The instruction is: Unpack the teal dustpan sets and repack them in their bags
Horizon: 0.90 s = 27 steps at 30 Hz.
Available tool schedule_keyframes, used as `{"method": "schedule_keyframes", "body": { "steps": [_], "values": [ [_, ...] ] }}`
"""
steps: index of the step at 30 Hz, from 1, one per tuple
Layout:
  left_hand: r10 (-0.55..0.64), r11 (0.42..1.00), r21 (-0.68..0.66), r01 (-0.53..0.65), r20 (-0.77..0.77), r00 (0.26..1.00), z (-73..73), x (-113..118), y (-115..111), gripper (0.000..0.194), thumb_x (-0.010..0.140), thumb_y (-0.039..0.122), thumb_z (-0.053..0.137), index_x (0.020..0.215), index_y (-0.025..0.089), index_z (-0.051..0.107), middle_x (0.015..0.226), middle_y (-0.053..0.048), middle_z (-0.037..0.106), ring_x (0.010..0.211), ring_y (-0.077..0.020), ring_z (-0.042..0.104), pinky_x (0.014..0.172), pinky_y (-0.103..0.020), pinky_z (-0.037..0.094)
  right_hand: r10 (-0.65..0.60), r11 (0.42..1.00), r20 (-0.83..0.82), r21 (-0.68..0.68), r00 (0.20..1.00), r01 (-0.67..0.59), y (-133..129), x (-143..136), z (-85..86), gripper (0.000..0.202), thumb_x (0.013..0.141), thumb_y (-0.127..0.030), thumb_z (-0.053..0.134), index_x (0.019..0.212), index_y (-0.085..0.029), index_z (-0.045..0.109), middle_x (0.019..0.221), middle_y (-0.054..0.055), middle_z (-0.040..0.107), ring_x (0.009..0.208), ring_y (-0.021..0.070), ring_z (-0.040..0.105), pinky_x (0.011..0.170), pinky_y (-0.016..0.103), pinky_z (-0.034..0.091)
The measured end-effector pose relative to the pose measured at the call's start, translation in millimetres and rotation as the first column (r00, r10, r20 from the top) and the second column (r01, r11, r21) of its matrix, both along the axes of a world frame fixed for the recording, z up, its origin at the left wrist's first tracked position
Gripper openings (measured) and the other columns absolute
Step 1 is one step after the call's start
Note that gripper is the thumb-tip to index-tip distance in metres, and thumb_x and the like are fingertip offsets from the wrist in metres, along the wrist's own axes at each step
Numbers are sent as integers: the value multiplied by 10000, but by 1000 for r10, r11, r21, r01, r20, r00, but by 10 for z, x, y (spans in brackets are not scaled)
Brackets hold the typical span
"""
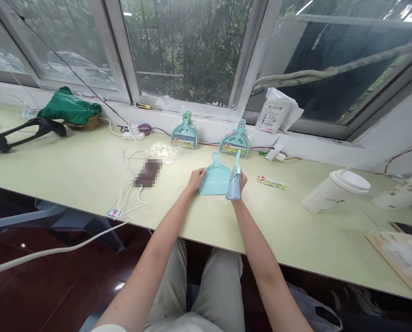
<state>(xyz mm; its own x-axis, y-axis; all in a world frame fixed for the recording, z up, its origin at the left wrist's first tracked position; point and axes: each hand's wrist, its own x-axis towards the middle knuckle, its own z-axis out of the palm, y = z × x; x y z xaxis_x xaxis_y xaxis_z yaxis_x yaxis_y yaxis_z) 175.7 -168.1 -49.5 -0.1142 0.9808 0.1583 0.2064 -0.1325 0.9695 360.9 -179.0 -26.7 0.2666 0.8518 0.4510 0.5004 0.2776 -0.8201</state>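
A small turquoise dustpan (214, 179) lies flat on the pale green table (88, 170), handle pointing away from me. My left hand (195, 179) grips its left edge. My right hand (241, 180) holds a small light-blue brush (235, 180) upright at the dustpan's right edge, bristles down. Two packaged dustpan-and-brush sets lean against the window sill behind: one (185, 131) to the left, one (235, 140) to the right. An empty clear plastic wrapper (163, 150) lies left of the dustpan.
A phone (148, 172) on a white charging cable lies left of my hands. A printed paper label (271, 183) and a tipped white lidded cup (335, 190) lie to the right. A green bag (68, 107) and a black tool (19, 133) sit far left.
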Motion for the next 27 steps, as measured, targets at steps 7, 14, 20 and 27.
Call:
{"method": "schedule_keyframes", "body": {
  "steps": [7,14,20,27],
  "values": [
    [217,965,3,-261,-565,796,-107,-580,100,203,809,365,564,816,235,721,861,-87,641,867,-252,583,725,-306,406,-148,988,354,10,923,154,143,433,-44,387,927,-316,345,694,-172,618,764,91,603,725,185,539,700,303,364],
    [221,962,-3,-274,-580,784,-77,-588,55,358,869,489,468,993,241,694,962,-95,618,885,-230,591,759,-304,429,-190,936,539,-152,820,317,245,539,-314,315,877,-321,467,778,-132,698,897,185,643,907,274,585,787,394,391],
    [176,965,-33,-262,-657,733,-58,-451,39,234,857,298,494,1004,229,661,1059,-80,657,977,-234,586,776,-299,426,21,885,689,-350,725,308,169,448,-150,329,736,-394,632,943,-143,688,1070,162,634,1040,298,573,895,426,353],
    [240,953,-1,-302,-602,761,-48,-359,-20,284,856,234,470,1089,203,628,943,-88,680,924,-225,610,783,-298,434,-30,888,478,-391,878,243,199,482,-59,264,763,-391,596,924,-193,658,1037,91,664,941,219,620,758,299,405]
  ]
}}
